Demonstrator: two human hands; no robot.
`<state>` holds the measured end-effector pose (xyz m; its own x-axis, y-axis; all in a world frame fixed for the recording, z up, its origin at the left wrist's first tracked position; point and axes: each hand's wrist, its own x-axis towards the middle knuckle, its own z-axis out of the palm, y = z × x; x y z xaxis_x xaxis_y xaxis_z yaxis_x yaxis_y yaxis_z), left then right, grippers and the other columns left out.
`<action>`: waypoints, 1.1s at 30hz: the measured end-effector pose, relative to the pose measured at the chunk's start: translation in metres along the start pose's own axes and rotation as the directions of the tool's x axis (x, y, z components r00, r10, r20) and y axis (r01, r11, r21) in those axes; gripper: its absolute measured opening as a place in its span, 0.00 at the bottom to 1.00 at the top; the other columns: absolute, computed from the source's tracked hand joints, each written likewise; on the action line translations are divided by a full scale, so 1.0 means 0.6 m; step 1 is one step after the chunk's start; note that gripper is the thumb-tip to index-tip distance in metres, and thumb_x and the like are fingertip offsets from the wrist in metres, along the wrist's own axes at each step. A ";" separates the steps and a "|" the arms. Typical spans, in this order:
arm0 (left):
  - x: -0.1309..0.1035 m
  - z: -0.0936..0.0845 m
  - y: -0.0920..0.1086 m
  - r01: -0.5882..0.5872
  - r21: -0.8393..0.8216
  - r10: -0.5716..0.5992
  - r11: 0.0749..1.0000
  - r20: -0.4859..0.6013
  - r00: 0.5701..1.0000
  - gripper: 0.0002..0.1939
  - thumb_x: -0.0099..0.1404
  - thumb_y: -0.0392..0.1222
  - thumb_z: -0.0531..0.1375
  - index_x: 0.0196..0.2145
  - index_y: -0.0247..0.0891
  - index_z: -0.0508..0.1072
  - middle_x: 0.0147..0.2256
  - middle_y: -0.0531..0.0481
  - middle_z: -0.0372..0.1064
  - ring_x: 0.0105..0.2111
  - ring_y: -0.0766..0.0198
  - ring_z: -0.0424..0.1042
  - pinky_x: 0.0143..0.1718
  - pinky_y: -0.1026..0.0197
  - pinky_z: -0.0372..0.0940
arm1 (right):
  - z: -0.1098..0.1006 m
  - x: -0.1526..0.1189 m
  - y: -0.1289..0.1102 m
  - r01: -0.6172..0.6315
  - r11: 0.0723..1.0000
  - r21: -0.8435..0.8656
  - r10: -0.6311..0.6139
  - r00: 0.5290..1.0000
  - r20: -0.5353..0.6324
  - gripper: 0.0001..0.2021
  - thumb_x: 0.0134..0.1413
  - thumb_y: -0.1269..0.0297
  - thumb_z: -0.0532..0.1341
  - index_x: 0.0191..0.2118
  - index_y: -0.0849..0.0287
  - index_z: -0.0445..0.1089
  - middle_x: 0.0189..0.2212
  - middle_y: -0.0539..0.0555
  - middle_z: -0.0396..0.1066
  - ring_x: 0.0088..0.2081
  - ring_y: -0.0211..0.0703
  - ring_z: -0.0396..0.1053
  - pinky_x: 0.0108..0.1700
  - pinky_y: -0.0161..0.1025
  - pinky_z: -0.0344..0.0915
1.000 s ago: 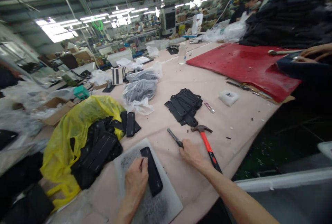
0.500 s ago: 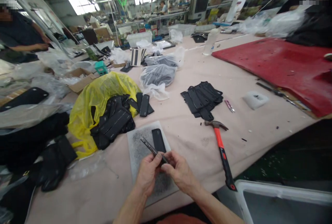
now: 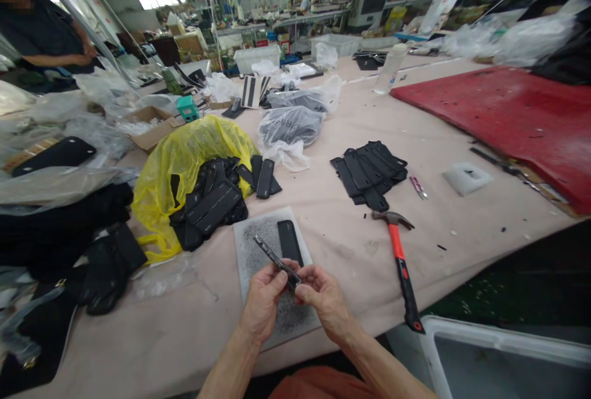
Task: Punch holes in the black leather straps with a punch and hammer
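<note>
A slim metal punch (image 3: 271,252), dark with a shinier far end, slants up and to the left over the board. My left hand (image 3: 264,297) is closed around its middle, thumb on top. The fingers of my right hand (image 3: 323,297) pinch its near end. Beneath them lies a pale board (image 3: 249,233) covered in dark specks. A flat black strip with a rounded end (image 3: 289,239) rests on that board, partly hidden by my fingers. To the right, a claw hammer (image 3: 399,263) with a red and black handle lies on the table.
Black pieces (image 3: 369,171) lie fanned beyond the hammer, beside small pink-handled snips (image 3: 418,188) and a whitish block (image 3: 467,177). More black strips spill from a yellow bag (image 3: 159,171). A red sheet (image 3: 498,122) covers the right side; a white bin (image 3: 434,350) stands below. Someone (image 3: 46,36) stands far left.
The view has shifted, so the table appears slightly right and higher. Both hands still hold the punch, and my right fingers have shifted a little at its near end.
</note>
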<state>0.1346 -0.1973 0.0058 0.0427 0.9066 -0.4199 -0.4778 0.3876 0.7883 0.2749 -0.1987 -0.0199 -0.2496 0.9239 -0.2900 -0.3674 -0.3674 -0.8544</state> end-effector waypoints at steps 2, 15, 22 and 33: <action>-0.003 0.000 -0.003 -0.014 0.052 0.014 0.999 0.009 1.000 0.18 0.55 0.45 0.68 0.42 0.34 0.78 0.42 0.43 0.76 0.41 0.59 0.73 0.45 0.59 0.65 | 0.002 -0.004 0.005 0.042 0.998 -0.048 -0.043 0.999 -0.028 0.16 0.44 0.57 0.70 0.36 0.57 0.67 0.27 0.47 0.69 0.27 0.36 0.66 0.32 0.35 0.63; -0.006 -0.008 -0.022 -0.127 0.203 0.128 0.971 0.009 0.992 0.15 0.59 0.45 0.66 0.42 0.35 0.78 0.43 0.43 0.77 0.46 0.55 0.73 0.50 0.57 0.64 | 0.004 -0.007 0.018 0.132 0.991 -0.009 -0.132 0.989 -0.066 0.14 0.46 0.61 0.69 0.37 0.56 0.67 0.36 0.51 0.75 0.34 0.40 0.71 0.36 0.36 0.67; -0.001 -0.016 -0.044 -0.113 0.215 0.141 0.970 -0.118 0.983 0.16 0.57 0.47 0.66 0.38 0.33 0.78 0.37 0.44 0.78 0.39 0.57 0.75 0.43 0.59 0.67 | 0.007 0.004 0.016 0.063 0.998 -0.015 -0.063 0.998 0.031 0.12 0.48 0.59 0.66 0.35 0.56 0.65 0.38 0.51 0.75 0.33 0.40 0.71 0.35 0.37 0.67; 0.074 -0.072 0.024 -0.241 0.540 0.422 0.807 -0.240 0.875 0.18 0.60 0.51 0.62 0.39 0.33 0.75 0.35 0.45 0.78 0.34 0.59 0.77 0.39 0.57 0.72 | -0.032 0.093 -0.021 0.436 0.071 -0.897 -0.168 0.892 0.420 0.38 0.52 0.49 0.63 0.65 0.60 0.56 0.68 0.62 0.47 0.67 0.66 0.40 0.65 0.66 0.35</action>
<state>0.0918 -0.1589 -0.0211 -0.3745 0.9162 -0.1427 0.0779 0.1844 0.9798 0.2829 -0.1407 -0.0335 -0.5373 0.8407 0.0666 0.6688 0.4729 -0.5737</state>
